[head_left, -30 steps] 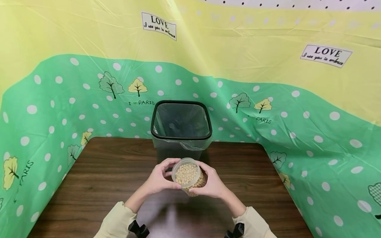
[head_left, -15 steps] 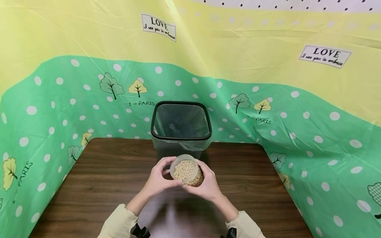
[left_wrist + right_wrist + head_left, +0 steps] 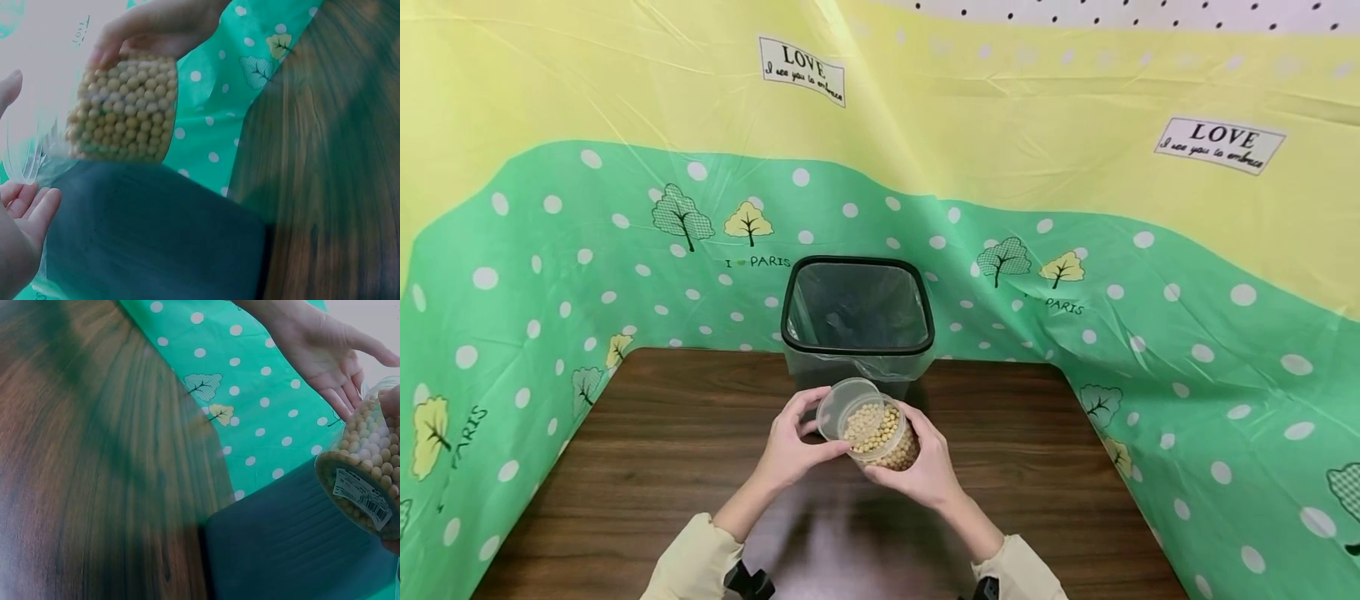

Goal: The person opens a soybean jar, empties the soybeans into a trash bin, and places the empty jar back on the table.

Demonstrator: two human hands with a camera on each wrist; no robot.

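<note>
In the head view my right hand (image 3: 927, 462) grips a clear round jar (image 3: 897, 452) full of pale yellow beans, likely soybeans. The jar tilts toward the left, above the table. My left hand (image 3: 793, 442) holds a clear round lid (image 3: 844, 400) by its edge, between thumb and fingers. This lid stands off the jar's mouth to the left and overlaps it in view. Through the left wrist camera, the beans show in the jar (image 3: 125, 115) beside the lid (image 3: 22, 147). A printed label with a barcode (image 3: 362, 497) is on the jar's base in the right wrist view.
A dark grey bin (image 3: 859, 347) with a black rim and a clear plastic liner stands behind the hands, at the back of the brown wooden table (image 3: 685, 433). Green and yellow printed cloth (image 3: 1150, 250) hangs around the back and sides.
The lid has come away from the jar's mouth, moving left and up with my left hand. Both hands have risen slightly toward the bin, and the jar stays in my right hand.
</note>
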